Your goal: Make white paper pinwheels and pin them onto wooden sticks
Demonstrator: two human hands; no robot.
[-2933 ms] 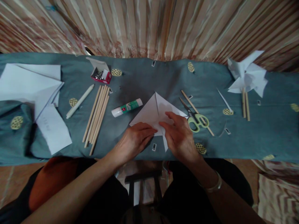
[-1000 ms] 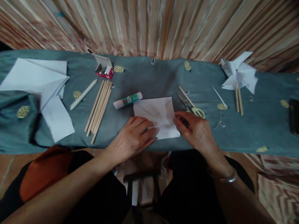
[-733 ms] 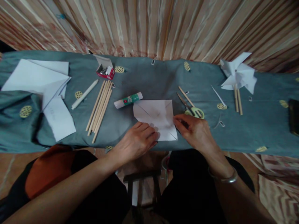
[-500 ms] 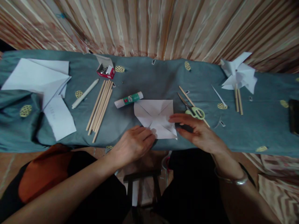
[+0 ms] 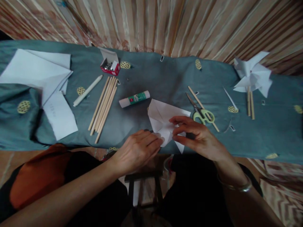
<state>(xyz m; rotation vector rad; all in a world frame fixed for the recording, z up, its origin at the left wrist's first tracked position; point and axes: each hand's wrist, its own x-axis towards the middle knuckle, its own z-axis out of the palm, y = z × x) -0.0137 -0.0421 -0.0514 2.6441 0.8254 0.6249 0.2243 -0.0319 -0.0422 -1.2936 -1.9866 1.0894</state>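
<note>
A creased white paper square (image 5: pixel 163 117) lies near the front edge of the blue-grey cloth (image 5: pixel 165 75), partly lifted. My left hand (image 5: pixel 137 148) grips its near left corner with curled fingers. My right hand (image 5: pixel 197 135) holds the paper's right side, thumb and fingers pinching it near the middle. Green-handled scissors (image 5: pixel 201 114) lie just right of my right hand, across a wooden stick (image 5: pixel 194 96). A glue stick (image 5: pixel 134 98) lies to the upper left of the paper.
Several wooden sticks (image 5: pixel 104 105) and a white rolled stick (image 5: pixel 87 90) lie at left. A red box of pins (image 5: pixel 109 66) stands behind them. Loose white sheets (image 5: pixel 40 75) cover the far left. A paper pinwheel (image 5: pixel 253 77) on sticks lies at far right.
The folded triangle was opened into a flat creased square. Now both hands have turned it and raised it off the cloth. My right hand moved from its right edge onto its middle.
</note>
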